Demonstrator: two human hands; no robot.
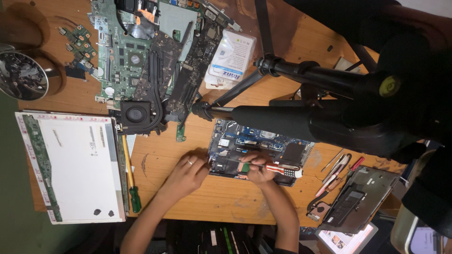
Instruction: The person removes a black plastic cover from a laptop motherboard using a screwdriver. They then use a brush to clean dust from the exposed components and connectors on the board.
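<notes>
Motherboard (263, 143): blue, lower centre of the frame, flat on the wooden bench (226, 193).
Right hand (256, 170): closed around a red-and-white screwdriver (282, 170).
Left hand (188, 174): fingers curled, pressing the board's left edge.

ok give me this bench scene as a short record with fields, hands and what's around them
left hand: resting on the edge of the blue circuit board
right hand: gripping a red and white screwdriver over that board
surface: wooden table
left of hands: bare screen panel, green-handled screwdriver
top: green motherboard with black fan
right: black tripod, tweezers and pens
</notes>
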